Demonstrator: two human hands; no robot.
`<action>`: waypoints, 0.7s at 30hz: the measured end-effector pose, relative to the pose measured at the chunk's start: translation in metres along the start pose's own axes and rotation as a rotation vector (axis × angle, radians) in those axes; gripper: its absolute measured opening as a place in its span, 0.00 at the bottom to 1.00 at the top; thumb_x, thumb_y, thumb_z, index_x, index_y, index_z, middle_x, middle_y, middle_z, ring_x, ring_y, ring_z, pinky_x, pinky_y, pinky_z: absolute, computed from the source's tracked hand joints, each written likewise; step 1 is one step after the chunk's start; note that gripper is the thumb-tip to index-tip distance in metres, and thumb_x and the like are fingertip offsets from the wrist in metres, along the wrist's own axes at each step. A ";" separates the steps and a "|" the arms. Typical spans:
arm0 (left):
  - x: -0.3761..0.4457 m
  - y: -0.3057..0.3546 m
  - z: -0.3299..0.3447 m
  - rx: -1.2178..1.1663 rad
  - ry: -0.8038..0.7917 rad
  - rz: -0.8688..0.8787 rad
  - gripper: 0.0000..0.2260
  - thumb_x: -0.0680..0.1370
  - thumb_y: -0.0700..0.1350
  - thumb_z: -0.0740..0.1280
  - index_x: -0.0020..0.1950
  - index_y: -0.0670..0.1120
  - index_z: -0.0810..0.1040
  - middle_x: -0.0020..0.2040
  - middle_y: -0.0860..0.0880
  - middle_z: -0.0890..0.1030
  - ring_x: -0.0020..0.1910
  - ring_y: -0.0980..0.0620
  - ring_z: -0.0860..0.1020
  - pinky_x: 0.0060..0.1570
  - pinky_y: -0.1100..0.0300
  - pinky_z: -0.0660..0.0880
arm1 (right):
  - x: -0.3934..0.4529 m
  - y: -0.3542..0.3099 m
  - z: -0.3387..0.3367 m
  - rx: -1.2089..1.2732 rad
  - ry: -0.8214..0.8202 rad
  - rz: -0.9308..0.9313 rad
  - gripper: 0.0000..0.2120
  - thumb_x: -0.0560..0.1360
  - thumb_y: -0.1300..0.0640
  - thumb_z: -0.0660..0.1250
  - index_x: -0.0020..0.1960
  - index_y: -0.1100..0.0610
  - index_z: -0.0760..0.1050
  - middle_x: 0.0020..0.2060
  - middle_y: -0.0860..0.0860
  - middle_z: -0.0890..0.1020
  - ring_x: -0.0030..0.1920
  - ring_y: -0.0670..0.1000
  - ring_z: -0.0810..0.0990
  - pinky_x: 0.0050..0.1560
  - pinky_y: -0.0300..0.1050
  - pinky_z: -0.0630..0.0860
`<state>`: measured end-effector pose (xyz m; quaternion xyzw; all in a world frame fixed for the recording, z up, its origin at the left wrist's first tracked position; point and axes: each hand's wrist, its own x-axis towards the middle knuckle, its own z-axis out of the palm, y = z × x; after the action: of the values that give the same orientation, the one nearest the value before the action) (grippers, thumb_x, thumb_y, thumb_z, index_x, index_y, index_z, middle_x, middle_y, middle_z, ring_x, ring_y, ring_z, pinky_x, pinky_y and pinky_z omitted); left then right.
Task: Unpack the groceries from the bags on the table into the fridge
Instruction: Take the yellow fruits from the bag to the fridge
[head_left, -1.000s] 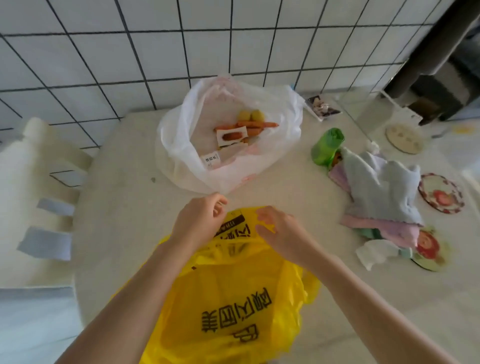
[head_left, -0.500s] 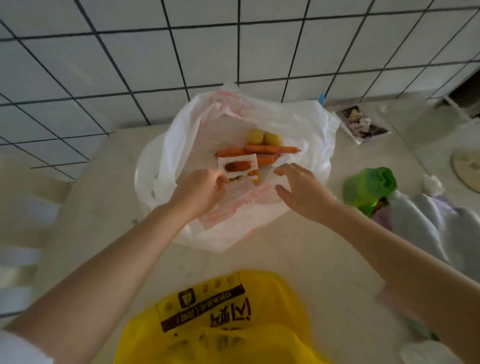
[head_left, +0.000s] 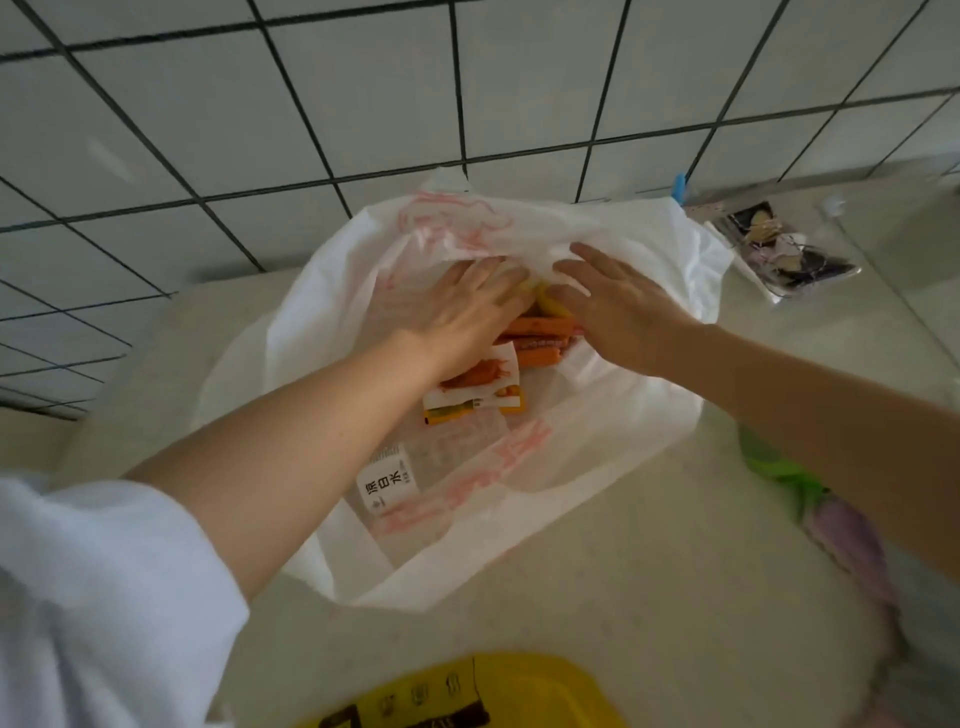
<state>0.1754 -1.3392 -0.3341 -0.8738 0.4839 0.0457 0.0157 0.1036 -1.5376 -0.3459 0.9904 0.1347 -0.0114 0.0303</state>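
Her left hand (head_left: 467, 306) is deep in the white bag (head_left: 332, 291), fingers (head_left: 498, 278) stretched out flat over the food, gripping nothing yet, probably feeling for what to lift first. Under the palm lie the carrots (head_left: 540, 328) and a printed sausage packet (head_left: 478, 387), with a labelled water bottle (head_left: 395, 480) nearer the bag's mouth. The right hand (head_left: 618, 306) also lies loose and flat, seemingly pressing the far bag wall back so the opening stays wide. The bag slumps open on the counter (head_left: 649, 597) against the tiled wall; the yellow bag (head_left: 467, 693) waits at the near edge. No fridge is visible.
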 end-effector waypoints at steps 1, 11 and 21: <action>0.006 -0.003 0.002 0.014 -0.026 -0.007 0.21 0.82 0.44 0.57 0.76 0.53 0.61 0.78 0.49 0.57 0.76 0.43 0.55 0.72 0.47 0.56 | 0.003 0.005 0.004 -0.018 -0.009 0.001 0.22 0.74 0.62 0.69 0.67 0.60 0.72 0.70 0.60 0.69 0.73 0.64 0.61 0.69 0.60 0.64; 0.034 -0.012 -0.002 -0.186 -0.219 -0.226 0.20 0.85 0.53 0.47 0.78 0.57 0.55 0.79 0.53 0.57 0.75 0.47 0.58 0.70 0.48 0.58 | 0.028 0.023 0.030 0.061 -0.070 0.040 0.29 0.78 0.54 0.64 0.75 0.50 0.57 0.75 0.54 0.61 0.76 0.58 0.53 0.72 0.54 0.59; 0.020 -0.026 0.034 0.031 0.003 0.025 0.23 0.79 0.40 0.64 0.72 0.50 0.63 0.72 0.47 0.66 0.67 0.43 0.68 0.59 0.48 0.73 | 0.035 0.022 0.036 0.091 -0.028 0.058 0.26 0.76 0.56 0.66 0.72 0.54 0.63 0.71 0.56 0.67 0.72 0.58 0.62 0.69 0.52 0.64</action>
<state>0.2060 -1.3398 -0.3706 -0.8674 0.4955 0.0373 0.0279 0.1430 -1.5512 -0.3819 0.9940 0.1047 -0.0306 -0.0125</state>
